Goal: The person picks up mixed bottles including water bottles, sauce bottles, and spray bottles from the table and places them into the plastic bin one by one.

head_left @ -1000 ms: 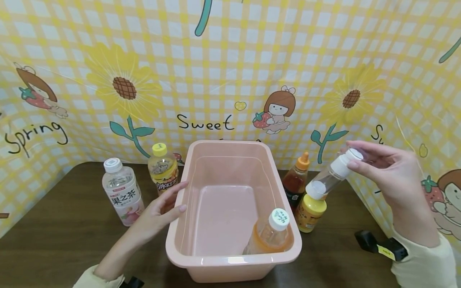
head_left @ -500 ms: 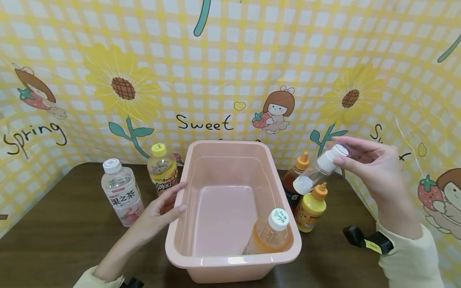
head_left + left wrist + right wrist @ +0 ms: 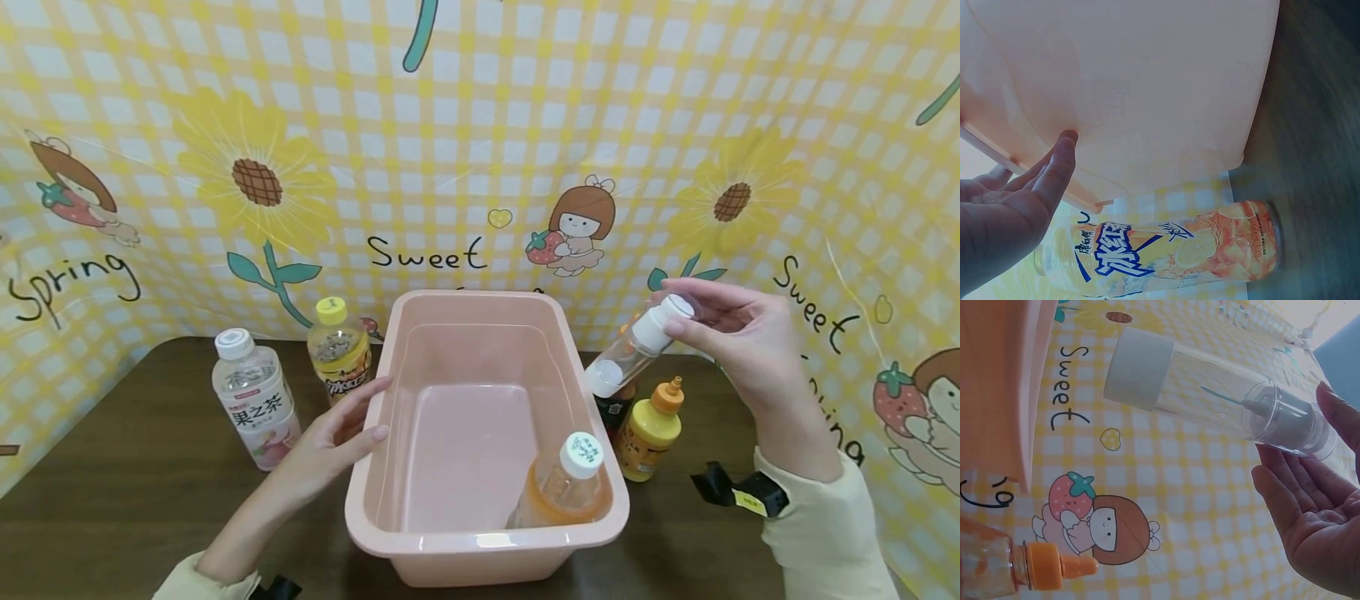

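My right hand [image 3: 727,342] pinches a clear bottle by its white pump top, between thumb and fingers. This pump bottle [image 3: 1210,390] has a white base and a transparent cap; it tilts, base end low, toward the right rim of the pink plastic bin [image 3: 483,546]. Whether the base touches the rim cannot be told. On the bin's left rim, my left hand [image 3: 337,437] lays its thumb and index finger, while another finger presses the outer wall below in the left wrist view. Inside the bin's near right corner stands a drink bottle [image 3: 581,457] with a white cap.
Right of the bin stand a yellow squeeze bottle [image 3: 648,429] and a dark sauce bottle [image 3: 615,410], partly hidden. To the left are a white-capped drink bottle [image 3: 255,400] and a yellow-capped iced-tea bottle [image 3: 1166,250]. A checked cloth [image 3: 465,150] hangs behind the dark table [image 3: 112,492].
My right hand has carried the pump bottle leftward, from above the yellow squeeze bottle to the bin's right rim. The left hand and the bin have stayed in place.
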A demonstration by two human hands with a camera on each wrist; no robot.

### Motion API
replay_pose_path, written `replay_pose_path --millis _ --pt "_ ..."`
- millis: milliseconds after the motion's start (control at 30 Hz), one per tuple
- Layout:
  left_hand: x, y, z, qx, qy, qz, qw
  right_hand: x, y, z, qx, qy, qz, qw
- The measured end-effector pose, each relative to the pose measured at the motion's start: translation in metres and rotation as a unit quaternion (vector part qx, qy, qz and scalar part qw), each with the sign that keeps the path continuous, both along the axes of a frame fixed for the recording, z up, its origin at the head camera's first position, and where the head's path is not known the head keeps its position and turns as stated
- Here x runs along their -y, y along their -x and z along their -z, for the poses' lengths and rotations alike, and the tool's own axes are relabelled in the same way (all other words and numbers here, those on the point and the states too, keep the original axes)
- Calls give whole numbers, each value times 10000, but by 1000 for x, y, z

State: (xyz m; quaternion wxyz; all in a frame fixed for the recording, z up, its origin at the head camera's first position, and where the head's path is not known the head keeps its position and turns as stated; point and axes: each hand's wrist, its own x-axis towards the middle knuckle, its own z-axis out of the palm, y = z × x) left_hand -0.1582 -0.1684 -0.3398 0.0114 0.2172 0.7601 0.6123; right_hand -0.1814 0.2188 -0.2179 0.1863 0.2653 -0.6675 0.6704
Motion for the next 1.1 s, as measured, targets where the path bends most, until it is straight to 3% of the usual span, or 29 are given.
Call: replay_pose_path --millis 300,1100 --pt "0 0 0 59 13 -41 10000 9 7 5 3 183 -406 9990" --pt "0 -1 1 45 -100 8 9999 26 11 23 611 -531 -342 9961"
